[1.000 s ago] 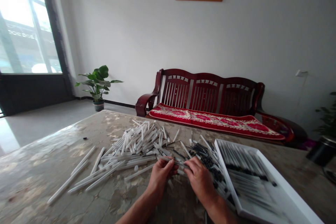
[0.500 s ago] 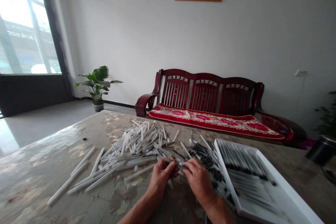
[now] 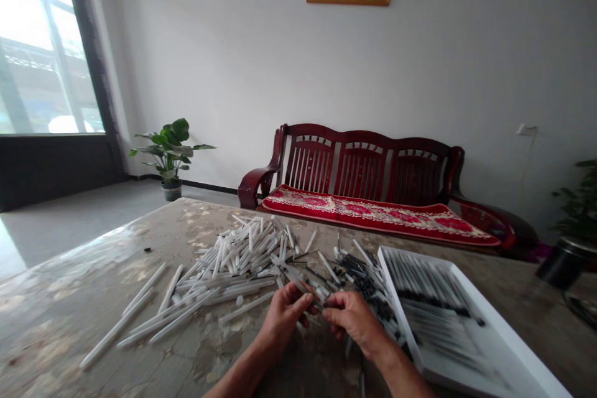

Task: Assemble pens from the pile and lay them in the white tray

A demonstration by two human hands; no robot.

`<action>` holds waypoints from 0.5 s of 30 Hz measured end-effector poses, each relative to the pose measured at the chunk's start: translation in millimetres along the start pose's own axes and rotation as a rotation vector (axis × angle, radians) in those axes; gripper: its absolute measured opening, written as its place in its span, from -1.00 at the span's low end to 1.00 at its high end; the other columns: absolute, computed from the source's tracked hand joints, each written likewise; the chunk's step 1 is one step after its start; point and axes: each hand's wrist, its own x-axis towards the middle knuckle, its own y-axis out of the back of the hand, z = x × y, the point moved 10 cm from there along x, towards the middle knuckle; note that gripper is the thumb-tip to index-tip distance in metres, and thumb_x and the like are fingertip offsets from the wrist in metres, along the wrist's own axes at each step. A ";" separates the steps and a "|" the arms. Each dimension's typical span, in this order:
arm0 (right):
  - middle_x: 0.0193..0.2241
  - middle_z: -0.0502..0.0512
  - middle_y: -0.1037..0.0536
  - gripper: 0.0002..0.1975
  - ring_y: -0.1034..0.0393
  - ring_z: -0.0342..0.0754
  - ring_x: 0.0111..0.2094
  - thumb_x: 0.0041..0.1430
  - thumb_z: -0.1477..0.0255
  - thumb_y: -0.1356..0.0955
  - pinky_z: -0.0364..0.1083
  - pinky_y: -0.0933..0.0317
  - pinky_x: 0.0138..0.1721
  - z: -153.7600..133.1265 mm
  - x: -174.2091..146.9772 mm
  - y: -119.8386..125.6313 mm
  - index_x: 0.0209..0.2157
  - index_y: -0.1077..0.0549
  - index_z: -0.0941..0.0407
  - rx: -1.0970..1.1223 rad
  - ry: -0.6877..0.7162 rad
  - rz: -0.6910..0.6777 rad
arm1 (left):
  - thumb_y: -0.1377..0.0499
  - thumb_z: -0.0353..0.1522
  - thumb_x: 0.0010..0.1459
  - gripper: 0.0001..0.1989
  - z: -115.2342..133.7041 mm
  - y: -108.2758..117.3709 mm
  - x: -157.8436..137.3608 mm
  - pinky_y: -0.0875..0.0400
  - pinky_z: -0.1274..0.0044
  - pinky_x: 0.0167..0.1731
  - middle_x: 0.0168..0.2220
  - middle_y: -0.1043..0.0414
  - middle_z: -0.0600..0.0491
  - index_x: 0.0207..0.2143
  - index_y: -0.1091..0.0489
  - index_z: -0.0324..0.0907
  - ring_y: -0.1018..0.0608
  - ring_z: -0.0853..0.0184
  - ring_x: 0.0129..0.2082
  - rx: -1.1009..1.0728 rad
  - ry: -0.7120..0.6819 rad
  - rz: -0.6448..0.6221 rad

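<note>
My left hand [image 3: 285, 314] is closed, thumb and fingers pinching a slim translucent pen [image 3: 298, 281] that slants up and to the left. Close beside it, my right hand [image 3: 353, 318] is pinched at the pen's lower end; the fingers hide whatever small part is there. Beyond my left hand lies a heap of white pen barrels [image 3: 254, 245], a few scattered toward the left. Black pen parts [image 3: 361, 273] are piled beyond and beside my right hand.
A white tray [image 3: 506, 339] holding rows of pens with black ends stands on the right of the patterned table [image 3: 196, 354]. Behind the table is a dark red wooden bench [image 3: 361, 155] with a red floral cover. A black container [image 3: 566, 264] sits at the far right.
The pen has tilted more steeply, its far end now pointing up and left. My right hand has shifted slightly down and right, its fingers still at the pen's lower end.
</note>
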 end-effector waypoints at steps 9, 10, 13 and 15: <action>-0.58 -0.09 -0.48 -0.83 -0.28 -0.16 -0.48 0.01 0.44 -0.35 -0.22 -0.02 -0.48 -41.0 -9.3 5.2 -0.40 -0.60 0.15 -0.514 0.229 -0.020 | -0.42 -0.07 -0.24 -0.56 1.7 -5.9 0.0 -0.33 0.61 -0.64 -0.54 -0.47 0.05 -0.43 -0.48 -0.22 -0.50 0.35 -0.55 0.086 0.016 0.004; -0.58 -0.09 -0.48 -0.83 -0.27 -0.16 -0.49 0.01 0.45 -0.35 -0.22 -0.01 -0.48 -41.8 -10.5 8.2 -0.40 -0.61 0.14 -0.558 0.228 -0.040 | -0.42 -0.07 -0.24 -0.55 -0.1 -6.5 0.0 -0.33 0.61 -0.64 -0.53 -0.47 0.05 -0.41 -0.49 -0.22 -0.50 0.35 -0.55 0.097 0.029 0.001; -0.57 -0.11 -0.51 -0.80 -0.25 -0.18 -0.52 0.03 0.38 -0.37 -0.22 0.00 -0.50 -41.8 -13.0 21.5 -0.35 -0.62 0.13 -0.633 0.232 -0.083 | -0.41 -0.05 -0.24 -0.52 -5.2 -4.1 0.3 -0.33 0.60 -0.64 -0.55 -0.47 0.08 -0.36 -0.49 -0.20 -0.51 0.34 -0.55 0.129 0.069 0.017; -0.55 -0.10 -0.53 -0.77 -0.24 -0.19 -0.54 0.03 0.34 -0.38 -0.22 0.01 -0.52 -38.6 -13.2 33.8 -0.30 -0.62 0.12 -0.659 0.217 -0.087 | -0.40 -0.03 -0.23 -0.53 -7.4 -2.8 0.3 -0.33 0.59 -0.62 -0.51 -0.51 0.05 -0.38 -0.48 -0.20 -0.51 0.35 -0.54 0.143 0.089 0.018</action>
